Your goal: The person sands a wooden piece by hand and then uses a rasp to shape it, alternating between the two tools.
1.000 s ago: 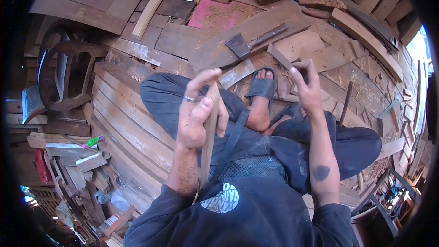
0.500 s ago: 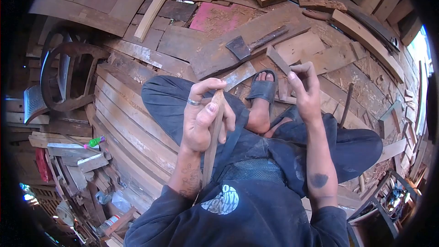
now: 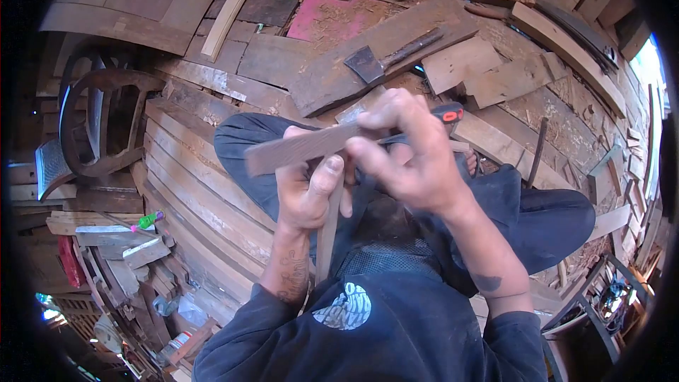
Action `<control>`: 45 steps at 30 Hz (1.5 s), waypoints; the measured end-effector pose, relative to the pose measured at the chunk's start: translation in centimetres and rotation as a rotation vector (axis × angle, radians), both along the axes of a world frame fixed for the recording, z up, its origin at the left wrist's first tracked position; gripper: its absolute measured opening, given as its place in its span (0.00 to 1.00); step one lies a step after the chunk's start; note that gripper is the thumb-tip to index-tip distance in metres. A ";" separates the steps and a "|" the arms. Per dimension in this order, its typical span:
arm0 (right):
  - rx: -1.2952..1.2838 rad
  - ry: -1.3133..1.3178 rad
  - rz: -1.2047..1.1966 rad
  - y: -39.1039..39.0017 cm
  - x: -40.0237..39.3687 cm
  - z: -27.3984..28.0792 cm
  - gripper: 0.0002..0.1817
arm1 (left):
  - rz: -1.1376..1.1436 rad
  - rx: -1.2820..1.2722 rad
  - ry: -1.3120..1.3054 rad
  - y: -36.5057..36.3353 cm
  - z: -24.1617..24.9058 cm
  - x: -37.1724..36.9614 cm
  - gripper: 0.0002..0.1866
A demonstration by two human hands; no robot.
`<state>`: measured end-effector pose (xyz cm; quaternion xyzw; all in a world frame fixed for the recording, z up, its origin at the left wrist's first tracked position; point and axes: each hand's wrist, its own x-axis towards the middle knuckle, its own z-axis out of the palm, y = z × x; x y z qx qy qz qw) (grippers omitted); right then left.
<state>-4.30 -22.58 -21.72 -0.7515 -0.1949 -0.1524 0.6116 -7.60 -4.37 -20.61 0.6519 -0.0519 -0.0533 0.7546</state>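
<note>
My left hand [image 3: 305, 194] is closed around a narrow wooden stick [image 3: 327, 240], which slants down toward my lap. A flat brown strip, apparently wood, [image 3: 286, 152] lies across the top of the stick and hides its upper end. My right hand [image 3: 414, 152] pinches this strip at its right end between thumb and fingers. Part of my left fingers is hidden behind the strip. Beyond my hands, a hatchet [image 3: 366, 65] rests on a thick plank [image 3: 311, 92].
Long boards [image 3: 205, 177] are stacked at my left, near a curved wooden frame [image 3: 106, 124]. A black and orange object [image 3: 448, 114] shows behind my right hand. Wood offcuts [image 3: 460, 64] and shavings cover the floor ahead. A green and pink item [image 3: 147, 221] sits on the scrap pile.
My right hand has moved left and inward, bringing the flat strip across the stick in my left hand. The left hand stays nearly in place. The black and orange object now shows.
</note>
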 end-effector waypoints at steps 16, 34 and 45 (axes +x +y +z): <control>0.165 0.647 -0.312 -8.1 -1.6 -11.9 0.09 | -0.162 -0.164 0.034 1.1 -0.1 1.4 0.29; 0.227 0.390 -0.193 -4.9 -2.2 -4.3 0.10 | -0.101 -0.175 0.087 0.5 0.3 0.9 0.21; 0.060 0.156 0.019 -1.4 -0.3 -0.3 0.13 | -0.015 -0.092 0.105 0.5 0.2 -0.3 0.13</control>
